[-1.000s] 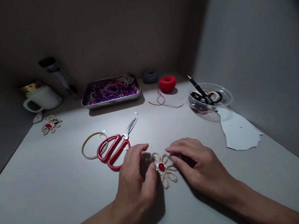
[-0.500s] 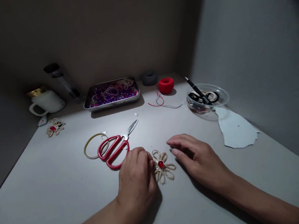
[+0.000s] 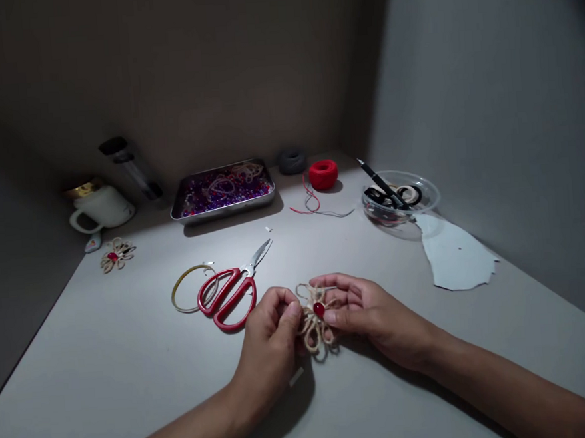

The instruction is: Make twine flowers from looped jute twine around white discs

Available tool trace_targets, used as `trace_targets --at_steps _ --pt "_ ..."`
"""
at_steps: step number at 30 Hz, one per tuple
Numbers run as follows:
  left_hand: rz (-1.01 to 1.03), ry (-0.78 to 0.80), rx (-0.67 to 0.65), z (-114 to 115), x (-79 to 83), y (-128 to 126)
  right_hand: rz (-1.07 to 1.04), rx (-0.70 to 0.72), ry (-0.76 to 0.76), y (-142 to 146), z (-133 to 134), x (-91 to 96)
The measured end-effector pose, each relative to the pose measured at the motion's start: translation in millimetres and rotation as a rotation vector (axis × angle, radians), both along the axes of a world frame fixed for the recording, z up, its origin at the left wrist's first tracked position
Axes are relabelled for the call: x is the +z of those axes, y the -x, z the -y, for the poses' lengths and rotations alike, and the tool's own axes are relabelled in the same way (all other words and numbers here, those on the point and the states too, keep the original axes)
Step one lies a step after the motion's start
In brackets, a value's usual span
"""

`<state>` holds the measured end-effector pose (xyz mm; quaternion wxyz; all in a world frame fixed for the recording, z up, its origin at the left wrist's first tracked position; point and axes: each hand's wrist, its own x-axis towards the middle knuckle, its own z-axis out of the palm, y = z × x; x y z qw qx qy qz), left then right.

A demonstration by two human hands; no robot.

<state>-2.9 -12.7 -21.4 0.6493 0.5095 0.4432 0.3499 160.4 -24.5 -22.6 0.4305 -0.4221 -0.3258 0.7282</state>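
Note:
Between my hands is a twine flower (image 3: 312,341) with looped petals and a red bead (image 3: 319,309) at its centre. My left hand (image 3: 273,330) pinches its left petals, thumb on top. From the other side, my right hand (image 3: 361,307) grips the right petals, its thumb close beside the bead. The flower is tilted and lifted a little off the table. A small white strip (image 3: 296,377) lies on the table by my left wrist. Red-handled scissors (image 3: 235,293) rest just left of my left hand, partly over a yellowish ring (image 3: 177,290).
A second twine flower (image 3: 118,254) lies far left near a white mug (image 3: 106,206). At the back are a metal tray (image 3: 226,210) of beads, a red thread ball (image 3: 323,175) and a grey one (image 3: 292,161). A clear bowl (image 3: 434,202) with a pen and white card (image 3: 458,254) are right.
My right hand has moved left and closed on the flower. The flower has come up off the table, tilted, between both hands. The white strip now shows by my left wrist.

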Motion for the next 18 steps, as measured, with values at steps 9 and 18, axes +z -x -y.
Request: trace_targets --at_steps 9,18 --pt "-0.115 0.113 -0.128 -2 11.9 3 0.357 -0.094 -0.166 7 3 6.1" --pt "-0.1 0.168 -0.077 0 17.4 -4 0.337 -0.05 -0.101 8 8 10.4"
